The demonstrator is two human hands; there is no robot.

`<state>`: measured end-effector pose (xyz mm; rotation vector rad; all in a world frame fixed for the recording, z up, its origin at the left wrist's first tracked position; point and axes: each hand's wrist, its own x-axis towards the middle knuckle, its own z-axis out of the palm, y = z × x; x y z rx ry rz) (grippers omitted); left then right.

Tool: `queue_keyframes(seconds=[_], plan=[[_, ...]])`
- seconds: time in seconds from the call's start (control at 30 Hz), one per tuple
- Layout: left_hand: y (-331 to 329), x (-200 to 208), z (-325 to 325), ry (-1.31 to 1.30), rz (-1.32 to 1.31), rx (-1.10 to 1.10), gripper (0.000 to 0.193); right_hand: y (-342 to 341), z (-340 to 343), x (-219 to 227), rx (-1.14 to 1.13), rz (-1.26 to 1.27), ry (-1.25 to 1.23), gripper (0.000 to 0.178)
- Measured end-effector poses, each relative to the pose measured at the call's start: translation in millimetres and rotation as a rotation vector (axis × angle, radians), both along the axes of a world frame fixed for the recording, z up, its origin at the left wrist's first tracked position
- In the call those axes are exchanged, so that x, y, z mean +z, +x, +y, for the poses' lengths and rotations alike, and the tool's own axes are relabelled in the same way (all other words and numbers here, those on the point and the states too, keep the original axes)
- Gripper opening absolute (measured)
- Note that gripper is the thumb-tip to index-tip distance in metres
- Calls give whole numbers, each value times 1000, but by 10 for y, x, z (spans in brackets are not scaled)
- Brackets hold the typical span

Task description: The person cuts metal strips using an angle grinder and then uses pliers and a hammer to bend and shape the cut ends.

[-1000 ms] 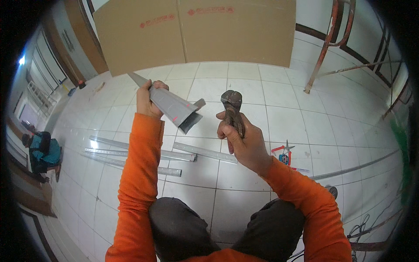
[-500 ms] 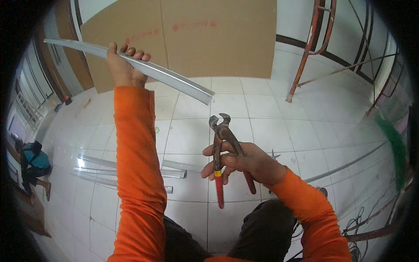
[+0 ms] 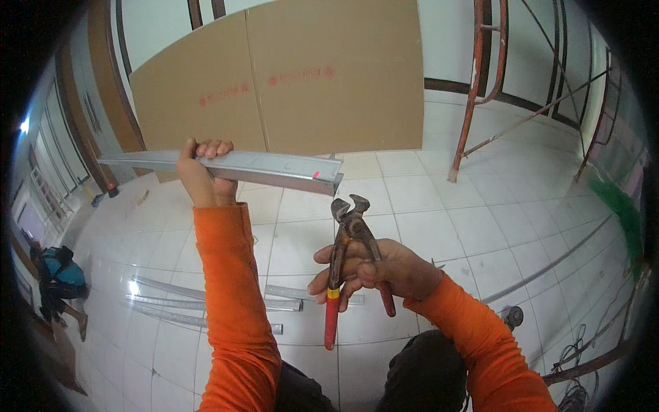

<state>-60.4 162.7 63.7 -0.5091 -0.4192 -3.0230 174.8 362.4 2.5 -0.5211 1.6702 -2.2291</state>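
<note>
My left hand is closed around a long, silvery metal channel, held out in front of me above the floor. The channel's near end points right and carries a small pink mark; its other end stretches away to the left. Lower and to the right, my right hand grips a pair of pincers by its red handles. Their rusty jaws are parted and point up, a little below the channel's right end and apart from it. Nothing sits between the jaws.
Several metal strips lie on the white tiled floor. Large cardboard sheets lean against the back wall. A rusty scaffold frame stands at the right, with cables nearer me. Another person crouches at far left.
The channel has dropped lower in view and turned more level, showing its open profile. My right hand and the pincers have shifted slightly down and left. The jaws stay parted.
</note>
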Motion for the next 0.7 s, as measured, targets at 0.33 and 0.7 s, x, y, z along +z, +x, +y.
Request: queue_keyframes(seconds=[0.33,0.7], plan=[[117,5,237,26,-42,1,26,-30,75,24,14,55,27,74],[350,88,350,144,54,115,18,-92,44,-145,-139,170,20,52]])
